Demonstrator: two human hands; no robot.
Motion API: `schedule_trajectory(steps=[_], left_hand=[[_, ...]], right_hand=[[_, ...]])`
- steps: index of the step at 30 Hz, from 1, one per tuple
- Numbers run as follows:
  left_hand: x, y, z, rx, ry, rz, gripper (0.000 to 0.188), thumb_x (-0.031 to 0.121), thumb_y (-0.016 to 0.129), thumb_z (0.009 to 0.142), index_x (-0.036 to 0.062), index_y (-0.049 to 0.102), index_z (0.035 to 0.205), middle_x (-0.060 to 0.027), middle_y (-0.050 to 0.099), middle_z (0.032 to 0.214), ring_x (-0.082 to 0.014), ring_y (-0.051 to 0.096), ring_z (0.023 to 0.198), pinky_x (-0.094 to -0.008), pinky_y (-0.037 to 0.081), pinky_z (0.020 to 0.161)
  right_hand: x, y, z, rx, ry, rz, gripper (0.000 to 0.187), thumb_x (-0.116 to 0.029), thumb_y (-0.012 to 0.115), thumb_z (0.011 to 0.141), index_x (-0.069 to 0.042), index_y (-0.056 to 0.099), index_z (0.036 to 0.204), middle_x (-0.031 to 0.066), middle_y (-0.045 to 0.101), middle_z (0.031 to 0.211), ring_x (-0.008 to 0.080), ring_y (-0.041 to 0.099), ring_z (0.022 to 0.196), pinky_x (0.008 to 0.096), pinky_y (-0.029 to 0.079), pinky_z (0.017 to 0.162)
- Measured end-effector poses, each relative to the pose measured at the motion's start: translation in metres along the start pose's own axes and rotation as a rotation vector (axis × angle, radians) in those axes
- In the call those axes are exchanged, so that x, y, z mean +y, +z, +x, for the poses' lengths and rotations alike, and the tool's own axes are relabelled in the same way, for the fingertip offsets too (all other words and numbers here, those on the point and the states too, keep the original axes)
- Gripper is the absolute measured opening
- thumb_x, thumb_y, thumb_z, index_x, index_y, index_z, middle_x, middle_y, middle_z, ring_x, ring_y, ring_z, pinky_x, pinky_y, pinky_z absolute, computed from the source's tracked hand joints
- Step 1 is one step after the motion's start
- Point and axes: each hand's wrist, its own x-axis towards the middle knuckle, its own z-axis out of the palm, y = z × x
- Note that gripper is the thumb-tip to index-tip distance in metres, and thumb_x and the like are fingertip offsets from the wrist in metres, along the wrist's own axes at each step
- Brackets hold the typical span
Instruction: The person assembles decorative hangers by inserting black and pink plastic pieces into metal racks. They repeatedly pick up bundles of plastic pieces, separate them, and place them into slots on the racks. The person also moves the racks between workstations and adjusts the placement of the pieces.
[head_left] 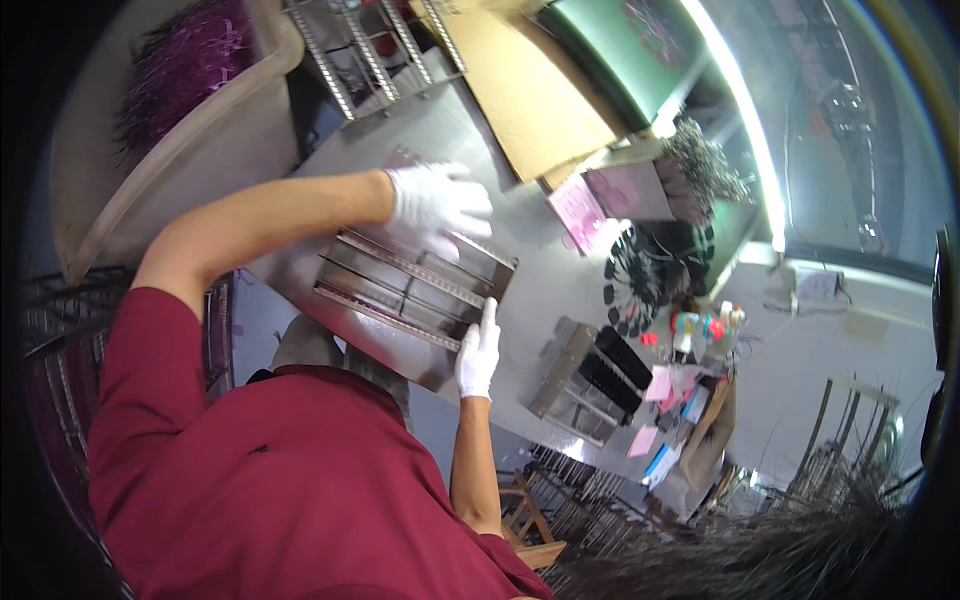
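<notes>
A metal slotted rack with long parallel rails lies on the steel table in front of me. My right hand, in a white glove, grips its near right corner, one finger stretched along the end. Above the far rail is my left hand, also white-gloved, with its fingers apart and slightly smeared by motion. Nothing shows in the left hand, and I cannot tell whether it touches the rack.
A pale bin of purple strands stands at the far left. Another slotted rack and flat cardboard lie at the back. To the right are a metal frame with black blocks, a bundle of grey bristly strands and bottles.
</notes>
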Motion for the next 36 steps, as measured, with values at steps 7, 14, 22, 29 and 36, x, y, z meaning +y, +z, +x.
schedule_trajectory(steps=[7,14,22,29,36], left_hand=[[0.003,0.021,0.007,0.097,0.066,0.113,0.072,0.052,0.075,0.09,0.0069,0.063,0.144,-0.0213,0.061,0.146,-0.042,0.05,0.143,-0.0557,0.032,0.126],[0.005,-0.007,-0.025,-0.078,-0.24,0.08,0.07,0.051,0.073,0.091,0.0098,0.061,0.146,-0.0187,0.055,0.153,-0.042,0.045,0.148,-0.0586,0.033,0.124],[0.005,-0.017,-0.029,-0.065,-0.238,0.104,0.089,0.053,0.081,0.078,0.0049,0.057,0.149,-0.017,0.057,0.152,-0.0365,0.054,0.137,-0.0548,0.043,0.111],[0.008,-0.008,-0.052,0.205,-0.023,0.055,0.086,0.033,0.09,0.065,-0.0024,0.063,0.139,-0.0211,0.064,0.143,-0.0382,0.059,0.137,-0.0507,0.048,0.114],[0.043,0.008,-0.04,0.088,-0.203,0.049,0.087,0.025,0.09,0.066,-0.0078,0.062,0.141,-0.0254,0.065,0.142,-0.0439,0.056,0.143,-0.0561,0.044,0.123]], right_hand=[[0.008,0.001,0.002,-0.02,0.051,-0.033,0.062,-0.016,0.047,0.109,-0.021,0.036,0.17,0.0264,0.053,0.152,0.0468,0.055,0.132,0.0518,0.038,0.117],[0.005,0.004,0.003,0.002,0.12,-0.082,0.066,-0.022,0.045,0.111,-0.033,0.027,0.173,0.0286,0.063,0.126,0.0473,0.066,0.103,0.055,0.049,0.098],[-0.014,-0.013,0.002,-0.097,0.144,0.002,0.065,-0.026,0.046,0.11,-0.025,0.027,0.173,0.0322,0.054,0.152,0.05,0.059,0.134,0.0529,0.045,0.116],[-0.015,-0.066,0.003,-0.249,-0.106,0.116,0.057,-0.025,0.058,0.111,-0.005,0.046,0.163,0.0239,0.052,0.162,0.035,0.05,0.152,0.0407,0.039,0.124],[0.107,-0.275,0.075,0.068,-0.172,-0.067,0.046,-0.021,0.059,0.112,0.003,0.058,0.151,0.0161,0.068,0.145,0.0247,0.065,0.134,0.0367,0.046,0.118]])
